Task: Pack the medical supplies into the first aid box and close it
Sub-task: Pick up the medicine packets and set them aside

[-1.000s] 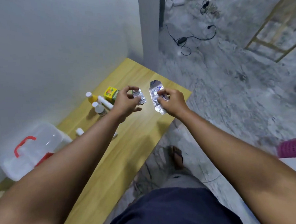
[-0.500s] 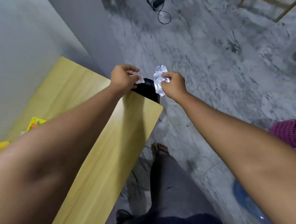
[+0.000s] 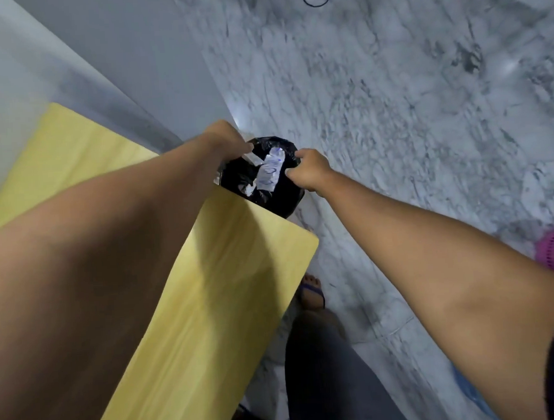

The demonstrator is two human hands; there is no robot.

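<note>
Both hands reach past the table [image 3: 226, 308]'s far corner, over a black bin bag [image 3: 278, 195] standing on the marble floor [image 3: 392, 107]. The left hand [image 3: 227, 141], at 10 o'clock of the bag, has curled fingers pinching a small foil strip [image 3: 253, 157]. A larger pill strip [image 3: 272, 171] lies over the bag's mouth, at 9 o'clock of the right hand [image 3: 310, 172], whose fingers are curled; whether they grip it, I cannot tell
</note>
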